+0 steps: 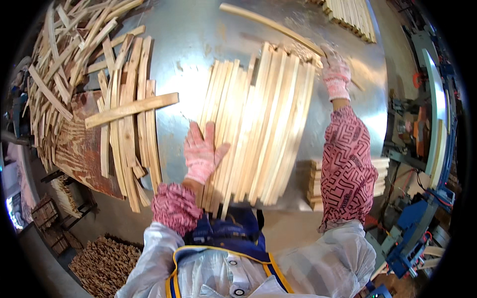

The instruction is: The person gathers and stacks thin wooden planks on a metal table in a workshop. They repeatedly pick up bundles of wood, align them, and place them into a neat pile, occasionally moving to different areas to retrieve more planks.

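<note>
A row of pale wooden strips (253,129) lies side by side on the metal tabletop in front of me, their ends uneven. My left hand (201,151), in a pink glove, rests open with fingers spread at the row's left edge. Past the row's far right corner, my right hand (335,69), also gloved in pink, is closed at the near end of a long wooden strip (273,25). That strip slants away to the far left; the fingertips are partly hidden.
Loose strips (129,84) lie on the left, one crossing over them, beside a large tangled heap (64,54). Stacked strips stand at the far right (350,20) and under my right forearm (315,184). Blue machinery (410,233) flanks the right side. The metal table (174,64) ends close to my body.
</note>
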Available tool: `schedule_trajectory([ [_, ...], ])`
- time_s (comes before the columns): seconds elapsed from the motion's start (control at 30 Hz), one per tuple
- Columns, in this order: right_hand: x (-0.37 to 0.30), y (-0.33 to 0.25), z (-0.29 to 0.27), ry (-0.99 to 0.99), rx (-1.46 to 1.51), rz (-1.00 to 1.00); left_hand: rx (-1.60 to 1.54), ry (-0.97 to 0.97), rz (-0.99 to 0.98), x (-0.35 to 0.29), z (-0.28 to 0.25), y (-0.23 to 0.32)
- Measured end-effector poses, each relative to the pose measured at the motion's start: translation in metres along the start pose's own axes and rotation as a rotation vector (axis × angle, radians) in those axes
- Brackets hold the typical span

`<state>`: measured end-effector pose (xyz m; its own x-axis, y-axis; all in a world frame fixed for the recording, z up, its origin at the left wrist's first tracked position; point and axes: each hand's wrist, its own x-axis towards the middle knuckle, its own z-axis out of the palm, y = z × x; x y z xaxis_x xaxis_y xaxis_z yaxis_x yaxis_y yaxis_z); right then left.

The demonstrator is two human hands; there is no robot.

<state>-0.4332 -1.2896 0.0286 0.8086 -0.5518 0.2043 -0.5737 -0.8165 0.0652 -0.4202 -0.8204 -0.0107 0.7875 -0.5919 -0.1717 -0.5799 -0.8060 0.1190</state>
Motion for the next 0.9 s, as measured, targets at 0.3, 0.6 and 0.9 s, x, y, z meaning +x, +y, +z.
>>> schedule_trajectory([
  [0.3,0.059,-0.079,0.059,-0.285,0.224,-0.027,-0.332,0.071,-0.029,0.004,-0.017,-0.003],
  [0.6,-0.081,-0.131,0.009,-0.412,0.01,-0.059,-0.274,-0.176,-0.224,-0.073,-0.003,-0.068],
  [0.9,-0.125,-0.166,-0.08,-0.577,-0.259,0.008,-0.475,-0.386,-0.172,-0.138,0.005,-0.085],
])
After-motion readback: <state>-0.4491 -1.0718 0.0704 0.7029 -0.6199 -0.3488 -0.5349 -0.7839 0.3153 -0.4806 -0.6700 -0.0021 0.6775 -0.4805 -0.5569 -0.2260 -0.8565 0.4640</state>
